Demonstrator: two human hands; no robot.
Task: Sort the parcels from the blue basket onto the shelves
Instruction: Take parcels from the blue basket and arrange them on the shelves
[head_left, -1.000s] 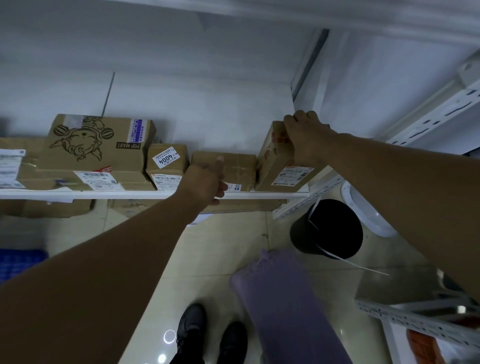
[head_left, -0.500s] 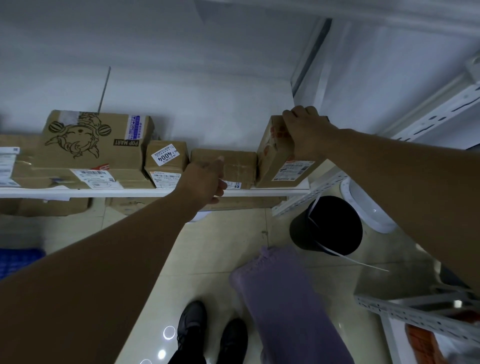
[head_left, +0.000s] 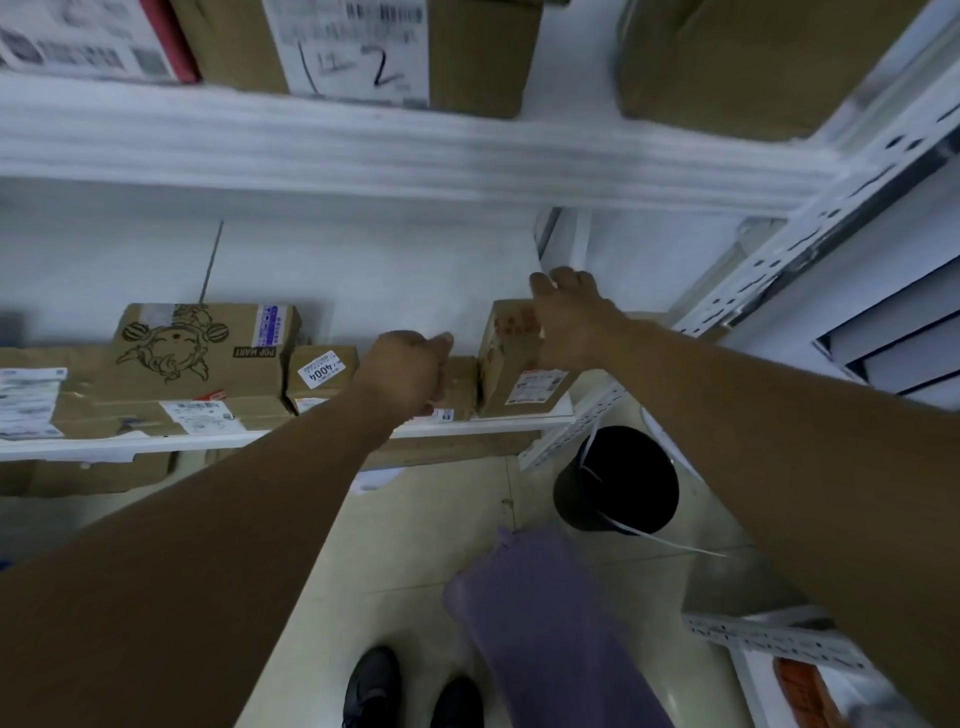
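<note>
On the white middle shelf (head_left: 483, 427) a tall brown parcel (head_left: 511, 374) with a white label stands at the right end. My right hand (head_left: 569, 317) lies over its top, fingers curled round the far upper edge. To its left sits a low brown parcel (head_left: 461, 384), mostly hidden behind my left hand (head_left: 410, 374). That hand is curled against the low parcel's front with the thumb along its top. Further left are a small box marked 4004 (head_left: 322, 376) and a big POP MART box (head_left: 208, 353).
An upper shelf (head_left: 363, 145) carries large boxes, one marked 2 (head_left: 363, 47). A perforated white upright (head_left: 779, 270) bounds the shelves on the right. On the floor below stand a black bucket (head_left: 615, 478), a purple cloth-covered thing (head_left: 550, 634) and my black shoes (head_left: 415, 691).
The view has tilted up, bringing the upper shelf and its boxes into sight. Both hands stay on the same two parcels; my left hand has curled tighter.
</note>
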